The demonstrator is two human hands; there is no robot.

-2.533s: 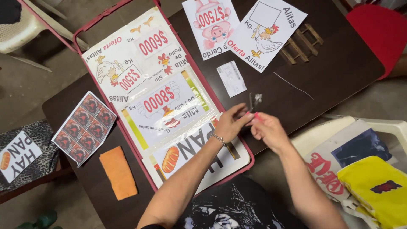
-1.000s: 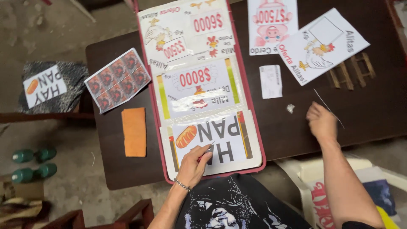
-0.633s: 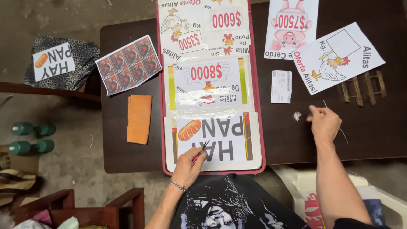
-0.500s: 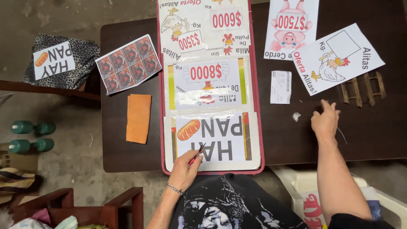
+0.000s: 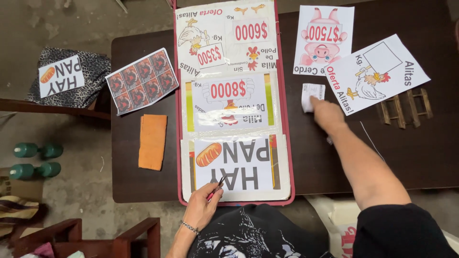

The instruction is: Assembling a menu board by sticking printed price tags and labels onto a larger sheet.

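My left hand (image 5: 202, 204) rests at the near edge of a long red-framed board (image 5: 284, 143) and holds a thin red-handled tool (image 5: 216, 187), its tip on the bottom printed sheet with a bread picture (image 5: 234, 165). My right hand (image 5: 326, 112) reaches across the dark table (image 5: 411, 153) and touches a small white paper slip (image 5: 311, 93) lying right of the board. Two more printed price sheets (image 5: 229, 102) cover the board's middle and far parts.
Right of the board lie a pig poster (image 5: 324, 40), a chicken poster (image 5: 377, 71), small wooden frames (image 5: 404, 107) and a thin stick (image 5: 372, 141). Left of it lie an orange cloth (image 5: 153, 141) and a sheet of small pictures (image 5: 142, 80). Green dumbbells (image 5: 36, 160) lie on the floor.
My right hand moved left from near the thin stick to the small white paper slip. My left hand stayed at the board's near edge with the tool.
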